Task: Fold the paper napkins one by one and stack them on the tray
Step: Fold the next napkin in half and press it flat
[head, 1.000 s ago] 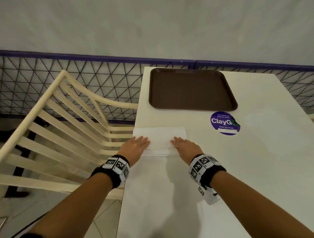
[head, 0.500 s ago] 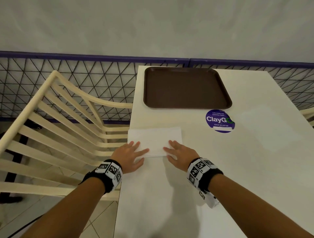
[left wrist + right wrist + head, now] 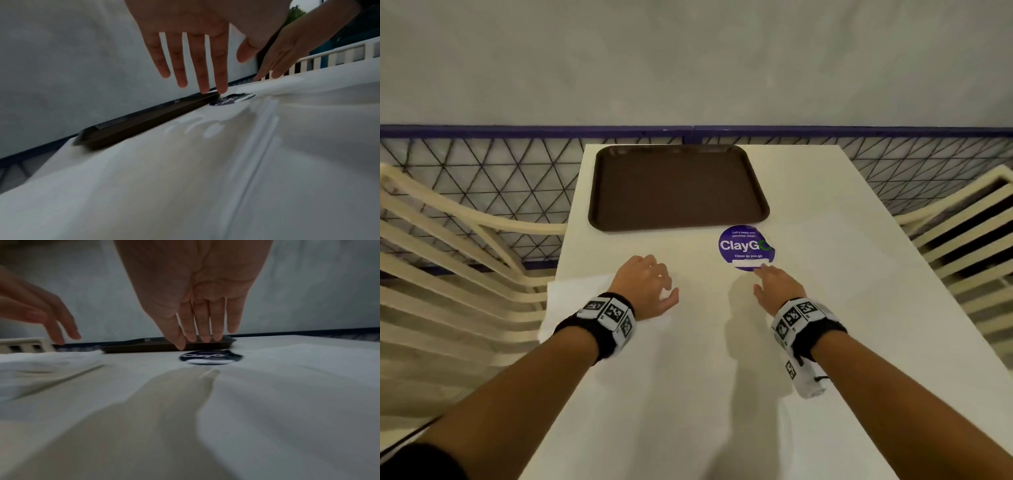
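White napkin [image 3: 575,298] lies flat at the table's [image 3: 825,308] left edge, centre-left of the head view, partly under the left hand [image 3: 645,289]. That hand hovers above it, fingers straight and spread, gripping nothing. Right hand [image 3: 777,286], fingers straight and holding nothing, sits just below the purple sticker [image 3: 744,245]; brown tray [image 3: 678,186] lies beyond, upper centre.

Black wristbands [image 3: 599,330] carrying white blocks printed with black square-pattern tags on both wrists; bare forearms; dark sleeve edge [image 3: 417,460] near left.
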A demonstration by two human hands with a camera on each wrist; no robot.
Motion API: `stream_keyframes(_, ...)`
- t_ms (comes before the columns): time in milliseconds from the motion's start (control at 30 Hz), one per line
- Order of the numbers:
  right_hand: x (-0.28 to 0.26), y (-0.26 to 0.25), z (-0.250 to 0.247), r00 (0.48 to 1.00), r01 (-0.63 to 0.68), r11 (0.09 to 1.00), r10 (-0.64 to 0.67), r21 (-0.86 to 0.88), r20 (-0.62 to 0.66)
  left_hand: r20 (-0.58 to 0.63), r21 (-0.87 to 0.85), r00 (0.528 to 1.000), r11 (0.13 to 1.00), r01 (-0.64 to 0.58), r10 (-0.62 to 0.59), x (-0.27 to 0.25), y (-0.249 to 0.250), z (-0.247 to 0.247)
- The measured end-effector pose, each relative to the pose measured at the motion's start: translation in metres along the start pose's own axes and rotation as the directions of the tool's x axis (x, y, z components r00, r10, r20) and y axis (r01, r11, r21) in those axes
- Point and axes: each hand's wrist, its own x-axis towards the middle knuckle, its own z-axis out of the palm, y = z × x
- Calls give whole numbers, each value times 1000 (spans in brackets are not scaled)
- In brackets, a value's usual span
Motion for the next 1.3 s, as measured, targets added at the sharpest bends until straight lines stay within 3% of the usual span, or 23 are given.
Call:
stream_keyframes(167,22,91,-17,982,-184,983,185,-24,38,-11,-12,1000,1000,27,-28,63,58,-5)
stream_keyframes(400,41,144,-12,980,-161,987,160,0,121,83,6,992,995,96,-96,111,116,-1)
stream_keyframes(667,35,140,-6,996,19,993,-9,-114,89,194,-54,972,987,149,-136,117,140,4)
stream_keyframes(867,0,131,-8,974,183,983,-181,-1,136,212,-100,970,985,142,-118,108,154,9)
stream_keyframes(1000,-31,111,-4,927,337,940,-342,60,153,102,29,995,1000,-7,4,95,156,15)
stream_keyframes(1100,-53,99,3,927,341,937,-348,71,140,80,79,993,992,-96,90,74,150,18)
stream_keyframes(1233,-84,77,20,919,334,940,-341,68,200,29,-6,995,996,-93,93,17,151,11)
stream_keyframes(1300,-98,63,32,911,338,939,-342,56,232,185,-93,983,995,22,-4,-14,154,4)
